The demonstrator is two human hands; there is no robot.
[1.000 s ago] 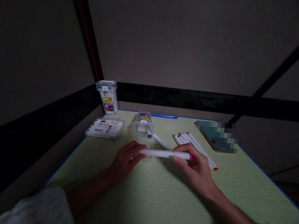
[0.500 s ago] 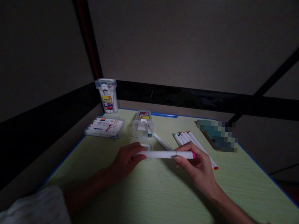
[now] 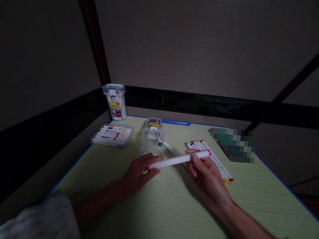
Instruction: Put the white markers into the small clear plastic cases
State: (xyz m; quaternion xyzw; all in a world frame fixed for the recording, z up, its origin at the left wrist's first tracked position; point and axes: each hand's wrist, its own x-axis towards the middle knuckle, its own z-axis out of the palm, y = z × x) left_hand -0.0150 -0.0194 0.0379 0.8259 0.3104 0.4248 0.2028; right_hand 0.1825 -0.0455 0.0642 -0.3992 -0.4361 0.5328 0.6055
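Observation:
Between my two hands is a white marker (image 3: 174, 160) with pink ends, raised above the table and tilted up to the right. Fingers and thumb of my left hand (image 3: 141, 171) pinch its left end. My right hand (image 3: 208, 178) grips it near the right end, its thumb lying along the barrel. Just beyond them lies a clear plastic case (image 3: 153, 133) on its side, open toward me, with a teal-ended marker (image 3: 160, 139) inside at its right. Another white marker (image 3: 171, 148) rests on the table, partly hidden behind the held one.
Several markers (image 3: 214, 158) lie side by side at the right, near a blurred-out flat teal object (image 3: 232, 145). On the left are a flat pack of markers (image 3: 112, 136) and an upright clear box of markers (image 3: 115, 103). The table (image 3: 152, 214) meets dark-trimmed walls behind.
The held marker has gone from nearly level to tilted, its right end higher. My right hand's fingers have shifted on it, and both hands keep hold.

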